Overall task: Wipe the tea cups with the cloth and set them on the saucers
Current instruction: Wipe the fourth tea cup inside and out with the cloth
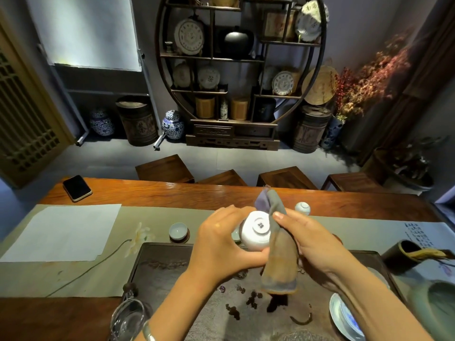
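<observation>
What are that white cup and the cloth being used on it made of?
The cup, held by the left hand, looks like glazed white porcelain: glossy, with a stamped mark underneath. The cloth, in the right hand, seems soft woven fabric, matte and creased.

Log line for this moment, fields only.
step: wiping | left hand: holds cup, base toward camera | right hand: holds cloth against cup | done: one cup on saucer
</observation>
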